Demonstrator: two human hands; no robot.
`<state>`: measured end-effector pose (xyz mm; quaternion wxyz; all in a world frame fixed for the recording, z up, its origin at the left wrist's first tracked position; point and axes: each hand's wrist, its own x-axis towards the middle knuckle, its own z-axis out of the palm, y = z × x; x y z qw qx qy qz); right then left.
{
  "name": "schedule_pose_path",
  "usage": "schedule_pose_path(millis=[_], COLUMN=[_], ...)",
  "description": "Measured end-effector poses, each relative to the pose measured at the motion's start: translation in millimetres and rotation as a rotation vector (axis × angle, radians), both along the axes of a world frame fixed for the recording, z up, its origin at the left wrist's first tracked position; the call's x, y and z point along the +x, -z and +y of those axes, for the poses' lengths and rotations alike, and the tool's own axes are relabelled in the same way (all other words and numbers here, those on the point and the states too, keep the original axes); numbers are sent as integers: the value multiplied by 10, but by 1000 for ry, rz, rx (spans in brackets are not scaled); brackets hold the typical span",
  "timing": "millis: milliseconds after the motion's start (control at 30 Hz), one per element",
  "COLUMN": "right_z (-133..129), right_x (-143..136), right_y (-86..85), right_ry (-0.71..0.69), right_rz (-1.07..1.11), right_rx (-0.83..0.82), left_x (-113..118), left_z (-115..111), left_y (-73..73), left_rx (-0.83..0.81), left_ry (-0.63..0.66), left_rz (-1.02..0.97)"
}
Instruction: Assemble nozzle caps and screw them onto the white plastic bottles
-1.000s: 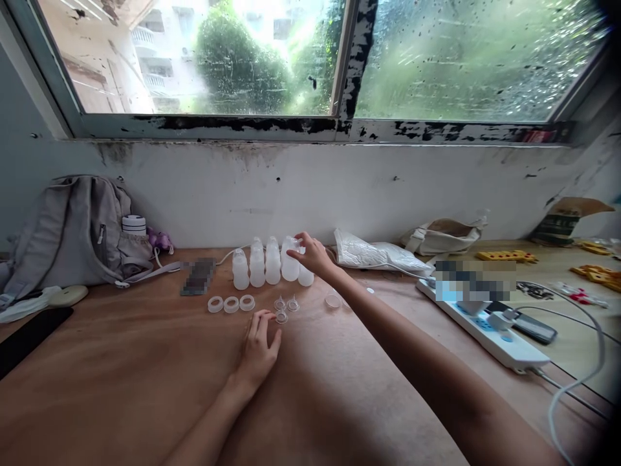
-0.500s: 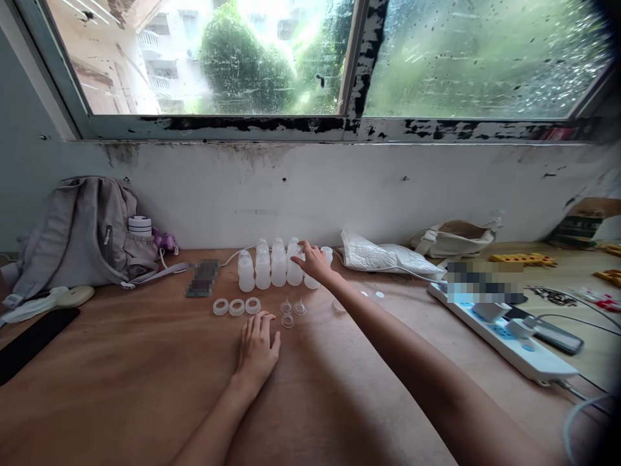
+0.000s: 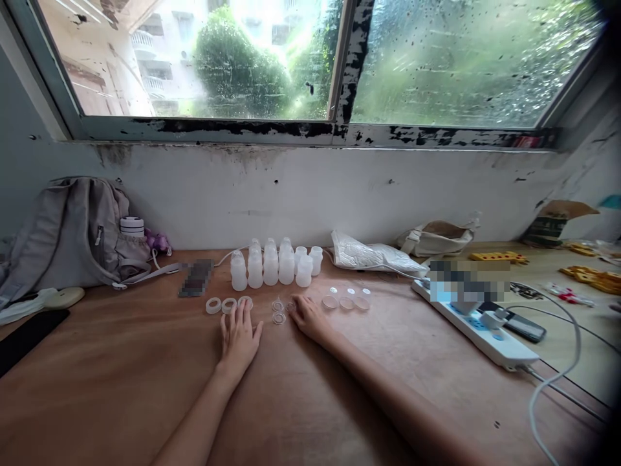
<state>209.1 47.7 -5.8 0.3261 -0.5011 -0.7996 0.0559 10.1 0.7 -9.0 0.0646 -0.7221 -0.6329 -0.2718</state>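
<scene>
Left hand [image 3: 237,338]: lying palm down with fingers apart, tips reaching over the translucent rings [image 3: 213,305]; no clamp showing, and contact pressure cannot be judged. The spread is probably steadying the hand rather than gripping. Right hand [image 3: 312,318]: bending its fingers down at a small clear conical part [image 3: 292,307], tips near together; whether they are closing on it cannot be told. The low wrist is likely suiting so small a piece.

Parts are sitting by kind, apparently for easy picking: rings in a row at left, more clear conical pieces [image 3: 278,318] between the hands, shallow clear caps [image 3: 347,302] at right, with small white discs [image 3: 350,292] just behind them. Frosted bottles [image 3: 271,265] are standing upright in a close group behind, four taller ones at left and three shorter at right, presumably keeping the front free for the hands.

The brown surface [image 3: 121,388] is carrying all of this and running up to a stained wall [image 3: 194,194]. A grey backpack [image 3: 72,239] is leaning at left; a silvery packet [image 3: 359,254] and a white power strip [image 3: 485,340] are lying at right. Daylight is entering through a window [image 3: 262,71] whose frame is shedding paint.
</scene>
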Motion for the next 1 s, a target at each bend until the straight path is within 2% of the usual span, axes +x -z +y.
schedule_pose_path(millis=[100, 267, 433, 533, 667, 767, 900, 1000], right_z=[-112, -245, -367, -423, -479, -527, -595, -628], right_x=[39, 141, 215, 211, 166, 115, 47, 4], right_y=[104, 56, 20, -13, -53, -88, -147, -176], right_ry=[-22, -45, -6, 26, 13, -3, -55, -108], right_rz=[56, 149, 240, 316, 435, 549, 681, 775], right_rx=[-38, -66, -31, -31, -96, -214, -352, -425], left_x=[-27, -32, -17, 5, 80, 166, 246, 261], left_z=[26, 27, -8, -41, -108, -177, -244, -261], left_y=[40, 52, -25, -82, -129, -157, -185, -191], left_rx=[-23, -26, 35, -13, -66, -67, -124, -148], left_ry=[-27, -41, 4, 42, 172, 311, 474, 524], left_rz=[12, 40, 33, -22, -242, -404, -458, -480])
